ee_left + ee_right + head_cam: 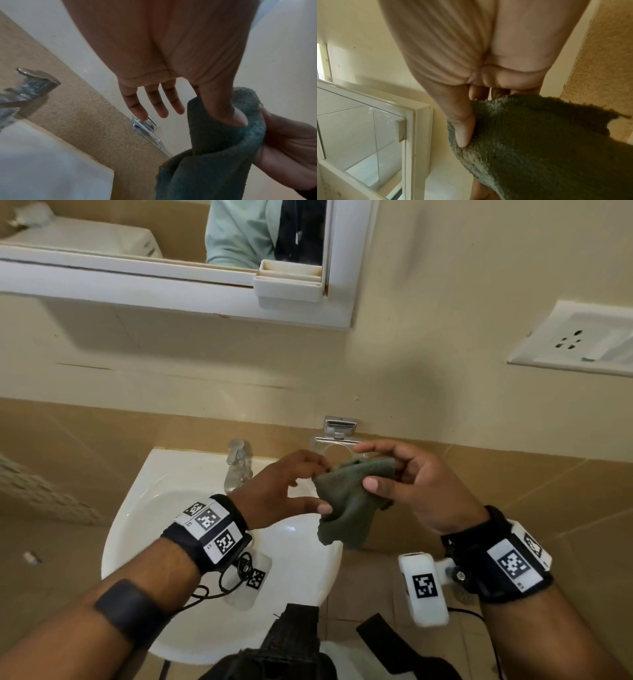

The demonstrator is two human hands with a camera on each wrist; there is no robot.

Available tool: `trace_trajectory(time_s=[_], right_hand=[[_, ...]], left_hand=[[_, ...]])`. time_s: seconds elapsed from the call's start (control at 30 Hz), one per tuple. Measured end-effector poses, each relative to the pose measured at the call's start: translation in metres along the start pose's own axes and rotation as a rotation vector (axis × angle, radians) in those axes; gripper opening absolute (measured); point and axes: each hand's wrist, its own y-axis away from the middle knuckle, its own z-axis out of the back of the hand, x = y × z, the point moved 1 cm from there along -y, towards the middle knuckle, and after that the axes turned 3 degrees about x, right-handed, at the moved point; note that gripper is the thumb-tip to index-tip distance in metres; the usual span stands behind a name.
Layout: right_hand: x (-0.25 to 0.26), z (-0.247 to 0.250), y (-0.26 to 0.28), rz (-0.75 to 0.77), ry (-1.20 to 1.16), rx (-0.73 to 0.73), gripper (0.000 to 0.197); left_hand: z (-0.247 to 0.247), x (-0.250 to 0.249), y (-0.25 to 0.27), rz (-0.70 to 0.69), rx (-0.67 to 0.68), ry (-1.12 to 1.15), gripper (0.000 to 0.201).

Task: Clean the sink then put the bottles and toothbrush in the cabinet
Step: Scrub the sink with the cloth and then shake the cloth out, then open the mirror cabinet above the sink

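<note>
Green terry cloth (346,501) hangs between my two hands, above the right rim of the white ceramic sink (144,501). My right hand (416,486) has the firmer grip, thumb pressed into the front and fingers curled behind the top edge. My left hand (284,487) pinches the near edge between thumb and forefinger, its other fingers spread loose. I judge I hold it so to fold a pad for wiping. The basin lies below and left of my grip; a clear spray bottle (237,465) stands on its back ledge, just beyond my left hand. I see no toothbrush.
</note>
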Motion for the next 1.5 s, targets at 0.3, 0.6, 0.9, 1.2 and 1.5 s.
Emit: trace_trajectory(time_s=[0.3,0.6,0.9,1.2,1.5], right_hand=[[-0.035,0.027,-0.021,-0.121,0.115,-0.313,0.023],[-0.051,0.047,-0.094,-0.196,-0.091,-0.486,0.023],[-0.107,0.045,-0.098,-0.391,0.145,-0.465,0.039],[-0.113,0.028,-0.076,-0.349,0.257,-0.520,0.027],[-0.083,0.001,-0.049,-0.164,0.559,-0.664,0.033]], left_hand=[[0.039,-0.014,-0.022,0.107,-0.192,-0.268,0.027],[0.040,0.019,-0.078,0.387,-0.408,0.484,0.033],[-0.006,0.050,-0.074,0.702,-0.343,0.314,0.030],[-0.013,0.043,-0.056,0.700,-0.416,0.290,0.014],[-0.002,0.043,0.000,0.630,-0.474,0.111,0.010]])
